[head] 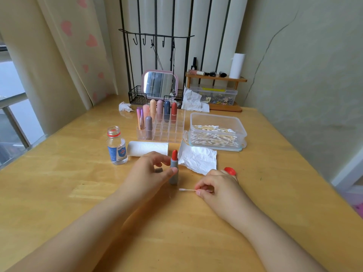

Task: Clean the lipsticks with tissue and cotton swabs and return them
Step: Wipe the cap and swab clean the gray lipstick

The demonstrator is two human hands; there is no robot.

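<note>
An uncapped lipstick point(174, 169) with a grey tube and a red tip stands upright at the table's middle. My left hand point(150, 169) grips its tube between thumb and fingers. My right hand point(214, 188) pinches a cotton swab point(186, 190) whose white tip points left, just below the lipstick's base. A crumpled white tissue point(198, 159) lies behind the lipstick. Farther back, a clear organizer point(169, 132) holds several capped lipsticks point(160, 109). A clear box of cotton swabs point(216, 132) stands to its right.
An open clear bottle point(116, 146) with a blue label stands at the left, its red cap point(230, 171) lying behind my right hand. A tissue roll point(147, 148) lies before the organizer. Used tissues point(125, 106), a mirror point(159, 84) and a wooden shelf point(216, 78) stand at the back.
</note>
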